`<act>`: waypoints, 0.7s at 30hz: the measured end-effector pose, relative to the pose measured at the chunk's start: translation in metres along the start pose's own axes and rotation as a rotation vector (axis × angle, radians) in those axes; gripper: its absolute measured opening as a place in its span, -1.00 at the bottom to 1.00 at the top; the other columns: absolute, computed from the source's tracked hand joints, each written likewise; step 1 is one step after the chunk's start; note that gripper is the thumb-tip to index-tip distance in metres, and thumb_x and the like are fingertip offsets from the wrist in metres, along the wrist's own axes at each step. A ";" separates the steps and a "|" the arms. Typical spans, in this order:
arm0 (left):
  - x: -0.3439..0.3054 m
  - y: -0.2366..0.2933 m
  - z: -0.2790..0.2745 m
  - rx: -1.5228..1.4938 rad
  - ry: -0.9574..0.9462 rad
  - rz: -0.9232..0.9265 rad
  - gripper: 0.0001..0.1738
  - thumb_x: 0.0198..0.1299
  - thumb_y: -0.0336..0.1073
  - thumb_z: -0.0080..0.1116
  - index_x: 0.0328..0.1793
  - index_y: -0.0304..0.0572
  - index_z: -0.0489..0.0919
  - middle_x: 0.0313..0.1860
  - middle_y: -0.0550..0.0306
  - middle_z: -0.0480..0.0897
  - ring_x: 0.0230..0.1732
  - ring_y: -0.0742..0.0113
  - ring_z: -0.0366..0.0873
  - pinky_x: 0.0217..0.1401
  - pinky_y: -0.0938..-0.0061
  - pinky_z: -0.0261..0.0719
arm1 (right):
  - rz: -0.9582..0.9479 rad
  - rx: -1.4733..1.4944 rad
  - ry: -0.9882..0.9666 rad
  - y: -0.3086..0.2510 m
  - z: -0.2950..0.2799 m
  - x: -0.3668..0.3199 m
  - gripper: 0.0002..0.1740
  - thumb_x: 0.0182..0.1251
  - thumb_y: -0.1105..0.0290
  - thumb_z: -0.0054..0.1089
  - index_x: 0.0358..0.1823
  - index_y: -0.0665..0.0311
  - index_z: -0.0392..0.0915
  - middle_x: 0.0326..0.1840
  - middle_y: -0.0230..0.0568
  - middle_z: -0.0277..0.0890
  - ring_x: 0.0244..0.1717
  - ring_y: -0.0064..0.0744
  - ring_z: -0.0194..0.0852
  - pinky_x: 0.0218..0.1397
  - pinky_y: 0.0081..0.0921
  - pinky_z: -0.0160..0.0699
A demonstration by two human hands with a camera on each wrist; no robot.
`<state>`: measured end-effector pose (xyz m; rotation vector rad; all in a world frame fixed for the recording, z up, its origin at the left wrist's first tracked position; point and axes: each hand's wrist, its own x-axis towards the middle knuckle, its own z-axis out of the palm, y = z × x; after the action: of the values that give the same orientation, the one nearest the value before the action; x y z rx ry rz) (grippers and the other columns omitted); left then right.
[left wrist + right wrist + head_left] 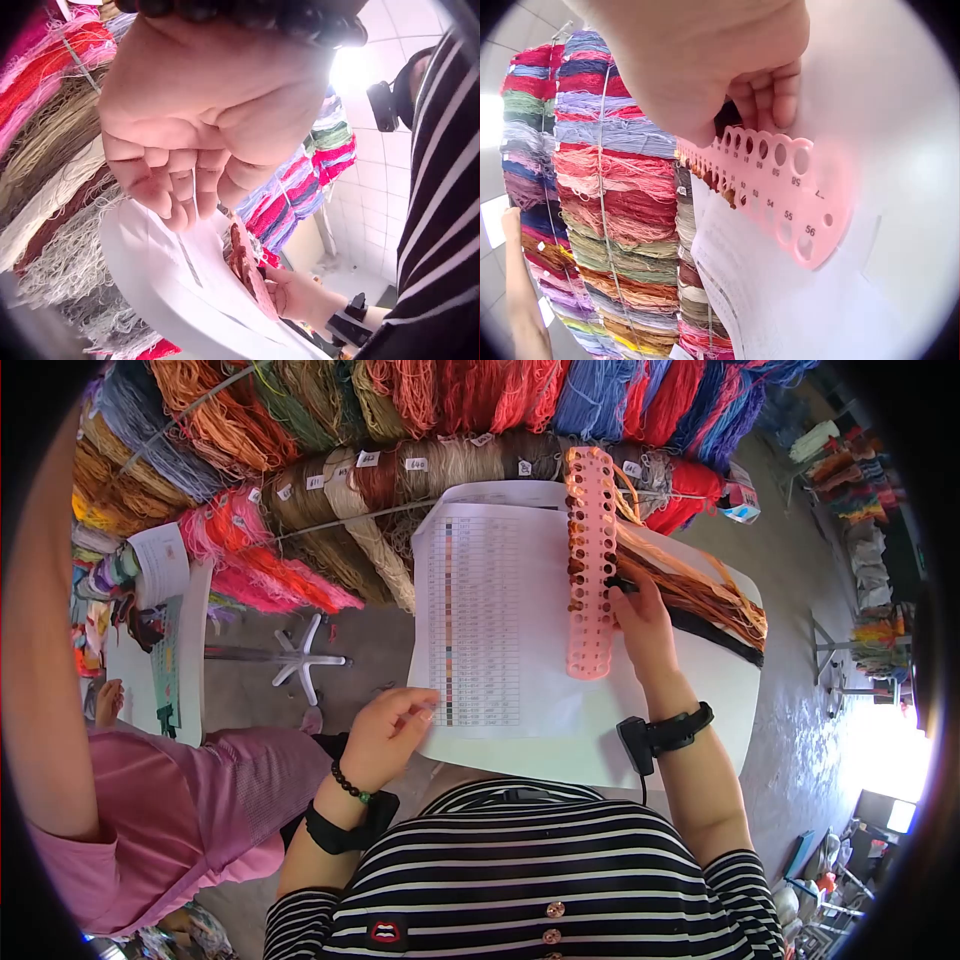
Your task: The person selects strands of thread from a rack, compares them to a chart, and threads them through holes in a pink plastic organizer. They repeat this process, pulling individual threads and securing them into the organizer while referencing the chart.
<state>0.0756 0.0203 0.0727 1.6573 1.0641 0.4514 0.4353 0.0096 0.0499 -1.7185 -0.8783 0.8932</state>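
A pink card with numbered holes lies upright along the right part of a printed chart; brown and orange threads hang from its holes to the right. At the card's right edge my right hand has curled fingers pinching a dark thread. The right wrist view shows this hand against the holed edge of the card, partly hiding the dark thread. By the chart's lower left corner is my left hand, fingers loosely bent; the left wrist view shows the hand holding nothing.
Hanging yarn skeins with number tags line the table's far side. The white table has a rounded edge near my body. Black strands lie at its right. Someone in pink is at the left, beside another table.
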 end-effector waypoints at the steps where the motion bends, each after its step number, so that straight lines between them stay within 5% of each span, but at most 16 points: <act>1: 0.002 -0.002 -0.001 -0.001 0.008 0.001 -0.73 0.29 -0.42 0.09 0.09 -0.26 0.60 -0.14 0.14 0.62 -0.18 0.46 0.53 -0.11 0.57 0.50 | -0.005 -0.008 0.002 -0.003 0.000 -0.003 -0.41 0.36 0.45 0.16 0.40 0.32 0.23 -0.30 -0.33 0.53 -0.29 -0.62 0.46 -0.20 -0.64 0.46; 7: 0.013 0.004 -0.009 0.091 0.083 0.058 -0.73 0.31 -0.39 0.09 0.10 -0.28 0.60 -0.18 0.20 0.62 -0.23 0.52 0.51 -0.13 0.60 0.47 | -0.160 -0.082 0.041 0.015 0.004 -0.005 -0.26 0.32 0.42 0.21 0.46 0.31 0.06 -0.27 -0.20 0.62 -0.26 -0.52 0.61 -0.15 -0.55 0.58; 10: 0.022 0.012 -0.020 0.108 0.162 0.045 -0.73 0.27 -0.34 0.15 0.07 -0.23 0.62 -0.17 0.08 0.64 -0.23 0.38 0.58 -0.16 0.52 0.53 | -0.149 -0.084 0.078 0.013 0.002 -0.008 -0.27 0.31 0.42 0.23 0.46 0.29 0.09 -0.25 -0.21 0.63 -0.29 -0.53 0.60 -0.17 -0.55 0.59; 17: 0.033 -0.002 -0.046 0.043 0.303 0.061 -0.74 0.29 -0.35 0.16 0.08 -0.21 0.63 -0.23 0.20 0.63 -0.29 0.55 0.50 -0.23 0.63 0.47 | -0.237 -0.033 0.051 0.028 0.002 -0.008 -0.29 0.30 0.41 0.24 0.44 0.28 0.14 -0.26 -0.22 0.63 -0.31 -0.55 0.59 -0.19 -0.57 0.57; 21: 0.027 -0.005 -0.060 -0.021 0.328 0.009 -0.73 0.32 -0.36 0.14 0.11 -0.26 0.60 -0.09 0.20 0.66 -0.21 0.57 0.52 -0.10 0.65 0.48 | -0.247 -0.033 0.048 0.021 0.005 -0.011 -0.28 0.28 0.42 0.26 0.43 0.27 0.15 -0.27 -0.22 0.62 -0.35 -0.56 0.57 -0.22 -0.58 0.56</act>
<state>0.0436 0.0768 0.0843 1.6030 1.2856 0.7571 0.4293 -0.0034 0.0301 -1.6100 -1.0520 0.6732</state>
